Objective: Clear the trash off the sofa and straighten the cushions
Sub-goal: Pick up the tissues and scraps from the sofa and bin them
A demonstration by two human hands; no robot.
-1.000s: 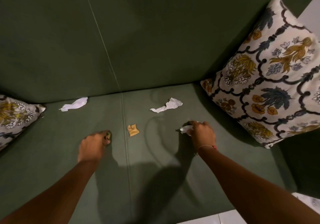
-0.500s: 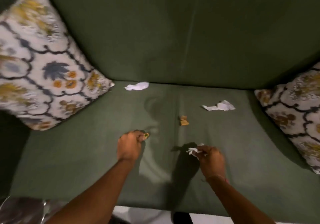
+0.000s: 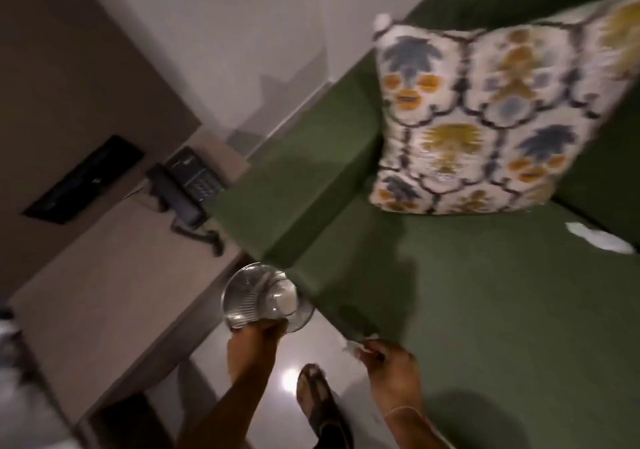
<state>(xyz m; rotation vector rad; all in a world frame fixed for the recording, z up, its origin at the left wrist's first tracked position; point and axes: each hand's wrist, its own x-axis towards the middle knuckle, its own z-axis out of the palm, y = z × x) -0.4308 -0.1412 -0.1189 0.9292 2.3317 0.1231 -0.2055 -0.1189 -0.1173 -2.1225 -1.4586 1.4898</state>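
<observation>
The green sofa (image 3: 502, 310) fills the right side, with a patterned cushion (image 3: 485, 119) leaning in its left corner. One white crumpled paper (image 3: 602, 240) lies on the seat at the right edge. A round bin with a clear liner (image 3: 242, 275) stands on the floor beside the sofa arm. My left hand (image 3: 256, 336) is at the bin's near rim with its fingers curled; what it holds is hidden. At the seat's front edge, my right hand (image 3: 388, 369) pinches a white crumpled tissue (image 3: 353, 346). The frame is motion-blurred.
A beige side table (image 3: 104, 275) with a black desk phone (image 3: 187, 185) stands left of the sofa arm (image 3: 311, 157). My sandalled foot (image 3: 318, 400) rests on the glossy white floor between bin and sofa. A dark wall panel (image 3: 86, 174) is above the table.
The view has swung far left, from the seat's middle to the sofa's left end and the bin. My left hand moved from the seat to the bin; my right hand still holds the tissue.
</observation>
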